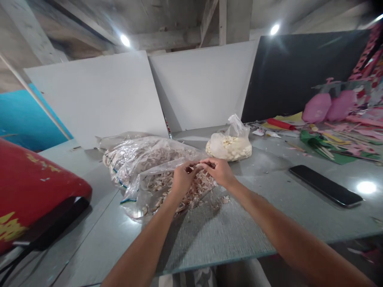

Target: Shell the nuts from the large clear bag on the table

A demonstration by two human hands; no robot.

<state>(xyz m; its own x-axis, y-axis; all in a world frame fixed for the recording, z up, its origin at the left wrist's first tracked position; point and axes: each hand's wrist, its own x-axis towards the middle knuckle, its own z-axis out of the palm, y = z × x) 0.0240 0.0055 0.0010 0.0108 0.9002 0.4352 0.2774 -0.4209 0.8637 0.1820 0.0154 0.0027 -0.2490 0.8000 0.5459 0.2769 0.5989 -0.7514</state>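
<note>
My left hand (182, 179) and my right hand (220, 170) meet over the mouth of a large clear plastic bag (131, 153). Both are closed, thumbs and fingers pinched around a small pale piece (198, 166), mostly hidden by the fingertips. Below them, pinkish-brown husks or skins (197, 187) spill in a heap at the bag's opening, mixed with small pale pieces. Just beyond my right hand stands a smaller tied plastic bag (230, 145) filled with cream-coloured kernels or cloves; I cannot tell which kind.
A black phone-like object (326, 185) lies on the grey table (233, 235) at right. A red object (38, 187) with a black adapter-like block (56, 219) and cable is at left. Coloured scraps and sticks (335, 147) cover the far right. White boards (203, 83) lean behind.
</note>
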